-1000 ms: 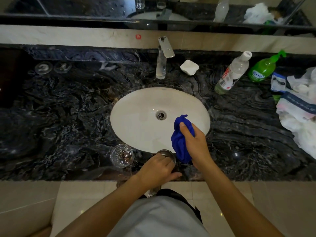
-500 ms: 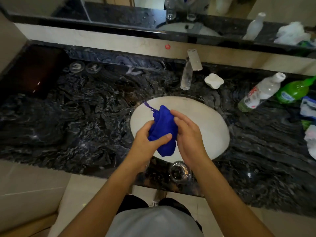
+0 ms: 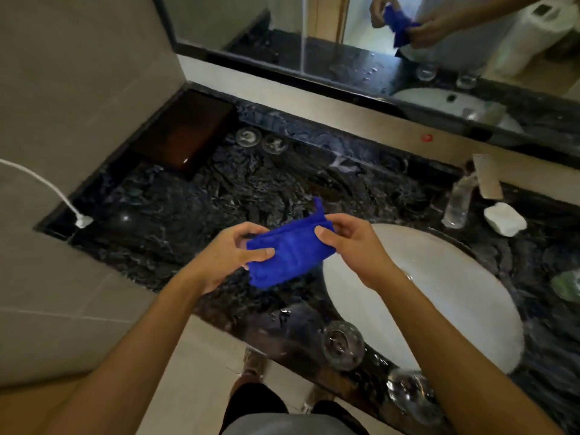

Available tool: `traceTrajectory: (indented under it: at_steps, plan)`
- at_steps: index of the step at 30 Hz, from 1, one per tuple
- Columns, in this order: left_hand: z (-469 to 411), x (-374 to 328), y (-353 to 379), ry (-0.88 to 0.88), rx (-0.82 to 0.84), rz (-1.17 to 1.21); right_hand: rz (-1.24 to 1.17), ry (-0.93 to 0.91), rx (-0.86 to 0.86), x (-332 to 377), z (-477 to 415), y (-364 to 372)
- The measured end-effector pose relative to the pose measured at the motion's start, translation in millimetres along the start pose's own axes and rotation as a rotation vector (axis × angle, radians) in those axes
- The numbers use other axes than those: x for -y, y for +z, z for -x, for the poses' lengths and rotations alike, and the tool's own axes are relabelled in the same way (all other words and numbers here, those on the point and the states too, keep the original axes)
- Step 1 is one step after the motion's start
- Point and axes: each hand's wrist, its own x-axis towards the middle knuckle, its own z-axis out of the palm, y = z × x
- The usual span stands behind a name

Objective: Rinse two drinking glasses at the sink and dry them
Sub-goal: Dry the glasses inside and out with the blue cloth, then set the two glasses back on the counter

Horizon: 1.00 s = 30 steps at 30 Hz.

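A blue cloth [image 3: 287, 249] is folded between both hands, held above the dark marble counter just left of the white sink [image 3: 445, 296]. My left hand [image 3: 232, 255] pinches its left end and my right hand [image 3: 351, 243] grips its upper right corner. Two clear drinking glasses stand upright on the counter's front edge: one [image 3: 342, 345] beside the basin's near rim, the other [image 3: 411, 394] further right, partly hidden by my right forearm.
A chrome tap [image 3: 470, 193] and a white soap dish [image 3: 504, 219] sit behind the basin. Two glass coasters [image 3: 262, 140] and a dark wooden tray [image 3: 185, 133] lie at the back left. A white charger cable [image 3: 47, 189] hangs off the left wall. A mirror [image 3: 376, 36] runs along the back.
Both hands have carried the cloth left, off the basin, and spread it from a bunch into a flat fold. The view has swung left. Both glasses now stand on the counter edge.
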Motion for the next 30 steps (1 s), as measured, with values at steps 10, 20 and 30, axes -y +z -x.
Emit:
traceTrajectory:
  at_steps: [10,20,30]
  plan:
    - [-45,22,-184,-0.106,-0.219,-0.068,0.251,0.087,0.041,-20,-127,171]
    - [-112,61,-292,-0.058,-0.383,-0.677,0.556,0.194,0.047,-64,-219,284]
    - [-120,79,-293,0.011,-0.398,-0.893,0.866,0.073,0.072,-71,-211,272]
